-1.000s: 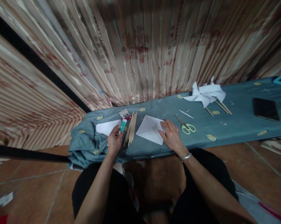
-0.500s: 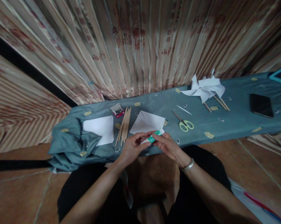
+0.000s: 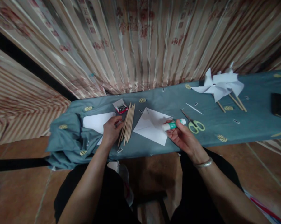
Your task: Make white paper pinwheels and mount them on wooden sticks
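Note:
My right hand (image 3: 183,137) holds a green and white glue stick (image 3: 172,125) above the right side of a folded white paper square (image 3: 152,126). Its white left end is blurred. My left hand (image 3: 111,130) is at the left edge of a bundle of wooden sticks (image 3: 128,124), over a stack of white paper (image 3: 96,123). Its thumb and forefinger curl toward each other; whatever lies between them is too small to make out. Just right of the glue stick lie green-handled scissors (image 3: 195,126).
An open small box of metal pins (image 3: 121,108) stands behind the sticks. White paper pinwheels (image 3: 221,84) on sticks lie at the right, with a dark phone (image 3: 280,105) beyond them. A thin white paper strip (image 3: 194,108) lies behind the scissors. A curtain (image 3: 140,46) hangs along the back.
Both hands were together on the glue stick. My left hand has moved left to the sticks; my right has carried the glue stick right, uncovering more of the folded paper. The view has shifted.

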### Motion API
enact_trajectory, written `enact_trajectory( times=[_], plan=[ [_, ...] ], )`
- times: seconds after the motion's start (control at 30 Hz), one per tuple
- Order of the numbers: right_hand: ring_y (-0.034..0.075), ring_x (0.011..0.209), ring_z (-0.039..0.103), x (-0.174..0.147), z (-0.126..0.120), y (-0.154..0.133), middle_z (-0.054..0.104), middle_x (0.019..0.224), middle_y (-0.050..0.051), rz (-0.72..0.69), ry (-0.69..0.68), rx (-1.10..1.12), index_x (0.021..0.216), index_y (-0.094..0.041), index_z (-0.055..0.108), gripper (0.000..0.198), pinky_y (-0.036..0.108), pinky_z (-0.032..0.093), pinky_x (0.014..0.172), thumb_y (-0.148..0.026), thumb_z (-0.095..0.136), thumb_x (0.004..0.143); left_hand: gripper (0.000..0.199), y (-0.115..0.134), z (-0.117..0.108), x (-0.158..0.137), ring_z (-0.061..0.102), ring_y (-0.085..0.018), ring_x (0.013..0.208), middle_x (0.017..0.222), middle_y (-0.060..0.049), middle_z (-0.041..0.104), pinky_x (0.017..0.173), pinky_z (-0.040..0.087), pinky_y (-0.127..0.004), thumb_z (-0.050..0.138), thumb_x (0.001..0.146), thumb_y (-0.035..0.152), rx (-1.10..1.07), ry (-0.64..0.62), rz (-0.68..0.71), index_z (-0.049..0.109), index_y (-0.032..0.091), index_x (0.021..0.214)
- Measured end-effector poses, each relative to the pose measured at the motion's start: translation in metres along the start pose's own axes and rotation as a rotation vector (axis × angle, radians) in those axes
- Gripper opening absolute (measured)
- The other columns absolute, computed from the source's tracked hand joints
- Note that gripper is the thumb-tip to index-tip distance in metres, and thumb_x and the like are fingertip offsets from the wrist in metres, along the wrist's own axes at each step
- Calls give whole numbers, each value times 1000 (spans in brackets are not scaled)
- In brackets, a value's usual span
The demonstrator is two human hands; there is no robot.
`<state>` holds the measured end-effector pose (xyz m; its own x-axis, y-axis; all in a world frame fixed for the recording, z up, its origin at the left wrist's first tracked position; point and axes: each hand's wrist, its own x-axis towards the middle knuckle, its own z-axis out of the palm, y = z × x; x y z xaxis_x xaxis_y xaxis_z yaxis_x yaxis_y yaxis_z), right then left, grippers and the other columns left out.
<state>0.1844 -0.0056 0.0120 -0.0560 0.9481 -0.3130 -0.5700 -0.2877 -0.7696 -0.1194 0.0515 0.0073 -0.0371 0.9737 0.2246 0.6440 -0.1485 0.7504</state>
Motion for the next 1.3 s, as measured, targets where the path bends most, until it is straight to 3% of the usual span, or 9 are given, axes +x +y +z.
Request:
enact_trajectory(
  times=[0.2, 0.33, 0.5, 0.63, 0.77, 1.0, 1.13, 1.3],
  plan=[
    [10, 64, 64, 1, -1, -4, 72, 78, -2, 24, -4, 62, 87, -21, 72, 28, 22, 57, 67, -36, 85, 67, 36, -1, 4, -6, 64, -25, 109, 116, -10, 68, 101, 49, -41, 60, 84, 38, 75, 3, 125, 66, 16, 112],
    [8, 65, 66, 1, 1, -7, 72, 72, -3, -1, -14, 118, 75, -19, 68, 23, 17, 57, 67, -31, 86, 68, 41, 22, 9, -24, 49, -27, 132, 140, -12, 53, 112, 39, -49, 56, 91, 34, 195, 23, 366, 55, 20, 130],
    [6, 59, 66, 2, 11, -4, 73, 69, -4, 46, -10, 195, 77, -19, 69, 26, 13, 56, 60, -34, 87, 65, 42, 60, 47, -53, 40, -29, 139, 142, -16, 50, 111, 40, -51, 51, 95, 31, 213, -281, 653, 48, 18, 135],
    [7, 56, 65, 5, 17, -2, 73, 68, -3, 51, 22, 140, 74, -20, 69, 30, 14, 55, 57, -41, 87, 63, 56, 76, 69, -59, 30, -37, 144, 151, -21, 39, 112, 33, -59, 62, 89, 37, 330, -399, 649, 46, 19, 139],
    [8, 59, 64, 9, 15, -5, 71, 68, -3, -66, 64, -115, 80, -20, 71, 34, 18, 55, 60, -50, 82, 68, 56, 77, 76, -56, 26, -42, 144, 151, -21, 38, 113, 29, -61, 64, 85, 45, 368, -442, 583, 54, 22, 135],
    [18, 83, 66, 15, 10, -7, 72, 90, 3, -531, 103, -863, 101, -22, 65, 28, 33, 53, 77, -45, 67, 84, 54, 74, 78, -57, 26, -40, 145, 153, -18, 36, 113, 29, -60, 65, 84, 45, 323, -456, 544, 55, 23, 133],
    [20, 83, 67, 14, 14, -4, 72, 90, 5, -562, 84, -1145, 104, -20, 63, 28, 35, 52, 75, -43, 62, 88, 53, 74, 79, -57, 23, -40, 146, 157, -16, 30, 113, 28, -61, 66, 84, 44, 311, -444, 533, 55, 24, 133],
    [20, 77, 66, 17, 20, -1, 71, 86, 6, -607, 103, -1321, 100, -19, 63, 29, 34, 51, 71, -45, 59, 89, 55, 74, 79, -57, 22, -42, 145, 156, -15, 29, 113, 28, -61, 66, 84, 46, 292, -453, 523, 55, 24, 132]
  ],
)
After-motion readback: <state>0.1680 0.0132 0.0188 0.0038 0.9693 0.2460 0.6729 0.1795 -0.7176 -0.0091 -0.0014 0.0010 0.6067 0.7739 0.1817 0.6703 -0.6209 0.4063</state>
